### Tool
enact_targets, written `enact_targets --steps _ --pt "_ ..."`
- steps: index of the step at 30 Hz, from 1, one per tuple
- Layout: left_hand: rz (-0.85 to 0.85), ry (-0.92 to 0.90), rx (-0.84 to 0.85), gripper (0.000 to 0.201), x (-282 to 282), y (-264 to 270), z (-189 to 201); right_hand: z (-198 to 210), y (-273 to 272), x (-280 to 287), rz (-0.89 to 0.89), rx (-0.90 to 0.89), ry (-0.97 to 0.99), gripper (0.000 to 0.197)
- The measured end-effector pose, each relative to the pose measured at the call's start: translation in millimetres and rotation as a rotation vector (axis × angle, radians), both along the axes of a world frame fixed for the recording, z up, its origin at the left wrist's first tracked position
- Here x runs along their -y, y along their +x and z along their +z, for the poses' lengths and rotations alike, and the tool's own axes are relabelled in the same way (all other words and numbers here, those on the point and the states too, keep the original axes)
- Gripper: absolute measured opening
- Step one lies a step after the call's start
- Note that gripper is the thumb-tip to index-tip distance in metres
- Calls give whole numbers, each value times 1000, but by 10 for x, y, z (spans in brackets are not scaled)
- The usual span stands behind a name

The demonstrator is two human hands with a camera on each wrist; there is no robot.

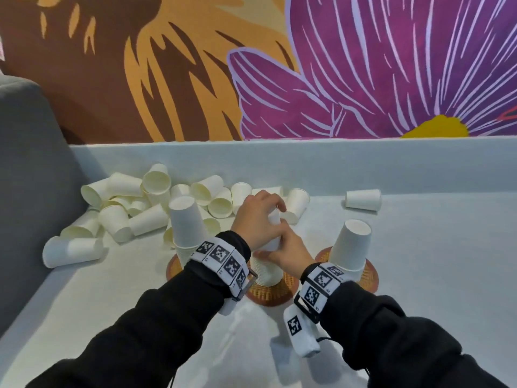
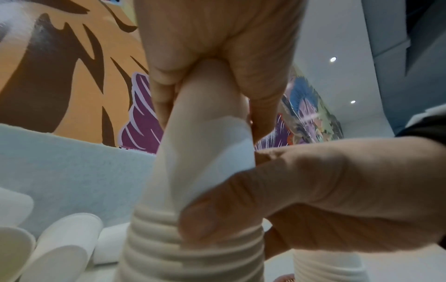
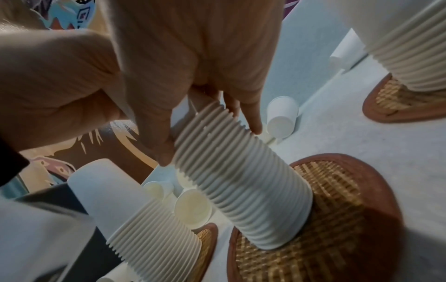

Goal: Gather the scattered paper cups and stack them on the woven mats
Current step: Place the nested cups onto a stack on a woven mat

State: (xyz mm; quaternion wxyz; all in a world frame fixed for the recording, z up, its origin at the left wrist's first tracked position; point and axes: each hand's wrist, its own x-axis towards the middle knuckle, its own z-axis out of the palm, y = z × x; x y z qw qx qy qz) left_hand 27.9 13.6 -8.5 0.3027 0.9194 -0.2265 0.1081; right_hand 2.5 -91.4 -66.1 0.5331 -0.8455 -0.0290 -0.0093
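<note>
Paper cups in plenty are not yet gathered: a loose heap (image 1: 156, 203) lies at ten o'clock on the pale surface, with one stray cup (image 1: 363, 199) on its side at one o'clock. Three woven mats each carry an upside-down stack already. The left stack (image 1: 186, 228) stands free at nine o'clock. At the centre, the left hand (image 1: 257, 219) curls over the top of the middle stack (image 3: 243, 183), while the right hand (image 1: 291, 252) pinches its side lower down, likely seating a cup. The right stack (image 1: 351, 247) stands untouched at three o'clock. Roughly half the job looks left.
</note>
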Motion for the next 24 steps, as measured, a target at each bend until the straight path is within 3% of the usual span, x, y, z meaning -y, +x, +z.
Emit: enact_targets --steps 11,19,22,24 --pt "69 119 60 24 62 300 3 -49 375 -12 21 -37 -5 81" --pt "59 219 47 40 -59 491 31 10 533 -96 39 -53 -45 73" --pt "57 126 -12 56 -141 482 109 140 510 -138 2 8 -120 81" --pt "64 -26 15 54 -264 441 199 263 453 -204 -28 144 6 88"
